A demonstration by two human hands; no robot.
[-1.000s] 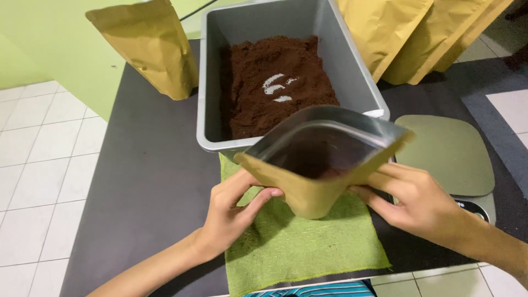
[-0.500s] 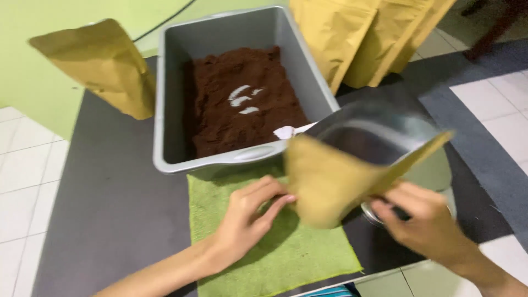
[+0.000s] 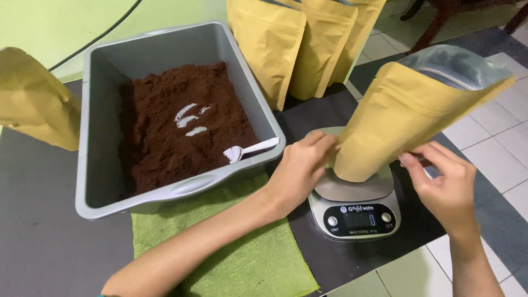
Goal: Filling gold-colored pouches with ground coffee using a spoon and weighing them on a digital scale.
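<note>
A tan stand-up pouch (image 3: pixel 407 115) with a silver lining and an open mouth rests tilted on a small kitchen scale (image 3: pixel 355 206). My left hand (image 3: pixel 302 168) grips the pouch's lower left edge. At its lower right side my right hand (image 3: pixel 445 187) touches it with the fingertips. Left of the scale stands a grey plastic tub (image 3: pixel 104 181) of dark brown powder (image 3: pixel 181 124). A white spoon (image 3: pixel 250 150) lies in the tub's near right corner.
Several filled tan pouches (image 3: pixel 297 47) stand behind the tub, and another (image 3: pixel 36 99) stands at the far left. A green cloth (image 3: pixel 242 258) lies under the tub's front edge on the dark table (image 3: pixel 38 242). White floor tiles show at the right.
Both hands carried the open pouch from above the green cloth to the right and set it on the scale. The view shifted to the right with it.
</note>
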